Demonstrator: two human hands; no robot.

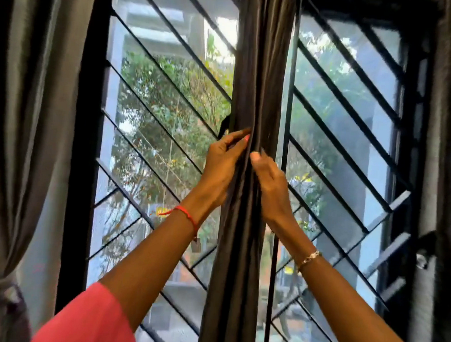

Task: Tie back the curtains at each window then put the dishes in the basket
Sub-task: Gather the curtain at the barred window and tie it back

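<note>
The curtain (253, 80) in the left grip (220, 168) and right grip (271, 184) is rendered plain dark charcoal. Behind the grip, black diagonal bars are patterned across the window grille (137, 207), with green foliage (176, 86) beyond. Below the left grip, a red thread bracelet (187, 214) and coral-pink sleeve (91, 318) are seen; below the right, a pale metallic bracelet (309, 259).

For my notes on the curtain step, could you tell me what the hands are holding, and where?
The left hand and right hand both grip the gathered dark curtain at its visible mid-height, one from each side.
</note>
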